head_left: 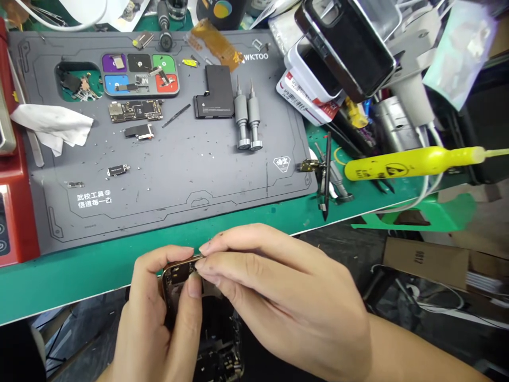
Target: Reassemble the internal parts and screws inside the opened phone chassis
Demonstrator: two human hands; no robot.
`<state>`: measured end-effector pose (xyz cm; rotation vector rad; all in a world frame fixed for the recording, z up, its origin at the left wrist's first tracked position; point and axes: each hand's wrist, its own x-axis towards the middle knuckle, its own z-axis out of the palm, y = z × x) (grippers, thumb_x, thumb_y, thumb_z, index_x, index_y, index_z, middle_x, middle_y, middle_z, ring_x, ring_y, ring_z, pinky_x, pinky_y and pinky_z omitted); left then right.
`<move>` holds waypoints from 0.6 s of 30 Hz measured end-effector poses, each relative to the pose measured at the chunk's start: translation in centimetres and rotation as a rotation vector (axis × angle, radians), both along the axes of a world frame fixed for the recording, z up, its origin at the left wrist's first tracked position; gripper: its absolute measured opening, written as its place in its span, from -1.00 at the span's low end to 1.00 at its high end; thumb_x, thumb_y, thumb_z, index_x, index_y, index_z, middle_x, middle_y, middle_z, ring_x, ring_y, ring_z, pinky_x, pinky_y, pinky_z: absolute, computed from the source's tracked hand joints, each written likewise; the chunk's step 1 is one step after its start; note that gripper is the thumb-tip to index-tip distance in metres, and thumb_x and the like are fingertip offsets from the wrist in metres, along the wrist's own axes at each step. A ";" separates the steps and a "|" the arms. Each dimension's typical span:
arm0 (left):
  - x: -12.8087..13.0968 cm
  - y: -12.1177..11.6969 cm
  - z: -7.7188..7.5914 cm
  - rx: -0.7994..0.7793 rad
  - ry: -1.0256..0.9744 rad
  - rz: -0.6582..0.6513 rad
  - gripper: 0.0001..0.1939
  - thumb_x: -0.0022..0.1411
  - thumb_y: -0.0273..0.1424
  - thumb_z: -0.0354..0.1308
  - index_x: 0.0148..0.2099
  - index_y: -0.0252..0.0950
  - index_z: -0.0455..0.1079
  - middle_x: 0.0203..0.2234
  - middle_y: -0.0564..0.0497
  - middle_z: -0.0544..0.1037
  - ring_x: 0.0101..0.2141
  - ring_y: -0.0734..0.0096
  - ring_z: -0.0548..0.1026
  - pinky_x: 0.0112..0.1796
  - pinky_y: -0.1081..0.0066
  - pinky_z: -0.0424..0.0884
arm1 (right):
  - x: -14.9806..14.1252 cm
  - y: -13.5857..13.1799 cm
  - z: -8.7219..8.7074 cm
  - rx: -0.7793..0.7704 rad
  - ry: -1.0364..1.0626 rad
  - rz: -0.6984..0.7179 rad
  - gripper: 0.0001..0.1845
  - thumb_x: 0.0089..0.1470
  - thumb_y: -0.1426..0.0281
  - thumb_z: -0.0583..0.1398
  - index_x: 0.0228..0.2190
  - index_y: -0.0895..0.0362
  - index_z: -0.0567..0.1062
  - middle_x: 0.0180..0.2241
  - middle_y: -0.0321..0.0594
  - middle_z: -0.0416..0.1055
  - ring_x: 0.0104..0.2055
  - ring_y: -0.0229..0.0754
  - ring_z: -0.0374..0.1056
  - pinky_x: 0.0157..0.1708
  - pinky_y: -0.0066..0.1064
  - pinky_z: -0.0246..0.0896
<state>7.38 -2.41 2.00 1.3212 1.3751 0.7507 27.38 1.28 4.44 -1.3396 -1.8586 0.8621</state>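
Observation:
An opened phone frame (pixel 214 313) with a gold-coloured rim is held in front of the bench edge. My left hand (pixel 159 313) wraps round its left side, with the thumb on the inside near the top corner. The fingers of my right hand (pixel 286 297) are pinched together at the frame's upper edge, beside the left thumb. Whatever may be between those fingertips is hidden. On the grey mat beyond lie a logic board (pixel 135 110), a black battery (pixel 216 93), a small metal-cased module (pixel 138 131) and two grey screwdrivers (pixel 247 119) side by side.
A coloured parts tray (pixel 141 94) sits at the mat's top left, beside a white cloth (pixel 55 124). Tiny screws are scattered across the grey mat (pixel 186 164). Stacked phone cases (pixel 345 53) and a yellow bottle (pixel 401 163) crowd the right side; a red device (pixel 24 212) stands left.

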 end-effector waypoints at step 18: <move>-0.2 -1.4 -1.1 0.159 0.053 0.033 -0.46 0.53 -0.62 0.28 0.37 0.02 0.36 -0.03 0.16 0.81 -0.16 0.56 0.86 -0.05 0.70 0.71 | -1.2 0.5 0.6 -0.611 0.349 -0.172 -0.88 0.32 0.46 0.42 -0.17 -0.01 0.67 -0.20 -0.34 0.80 -0.17 -0.16 0.75 -0.11 -0.30 0.69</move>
